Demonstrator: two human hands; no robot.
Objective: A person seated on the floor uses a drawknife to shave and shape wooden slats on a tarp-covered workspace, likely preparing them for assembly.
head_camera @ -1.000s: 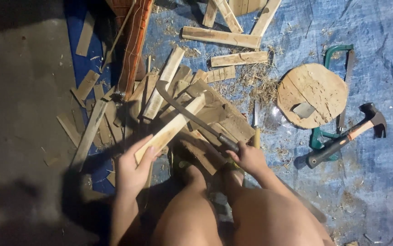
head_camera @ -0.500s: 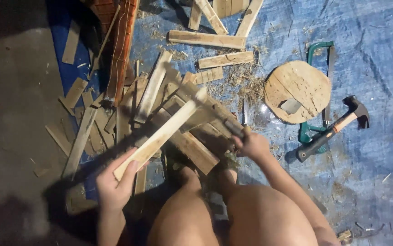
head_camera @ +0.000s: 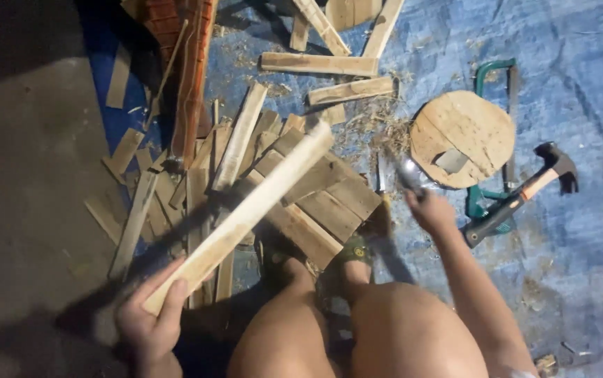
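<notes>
The left hand (head_camera: 149, 323) grips the near end of a long, pale, rough-sawn wooden slat (head_camera: 245, 213), angled above the scrap plank pile (head_camera: 315, 203). The right hand (head_camera: 431, 210) clenches a blurred metal blade (head_camera: 403, 171) beside the pile.

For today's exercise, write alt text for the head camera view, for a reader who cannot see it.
Seen from above, a squatting person's left hand grips a long pale wooden slat slanting over a pile of wood offcuts, while the right hand holds a blurred blade. A round wooden disc, hammer and green-framed saw lie on a blue tarp.
</notes>
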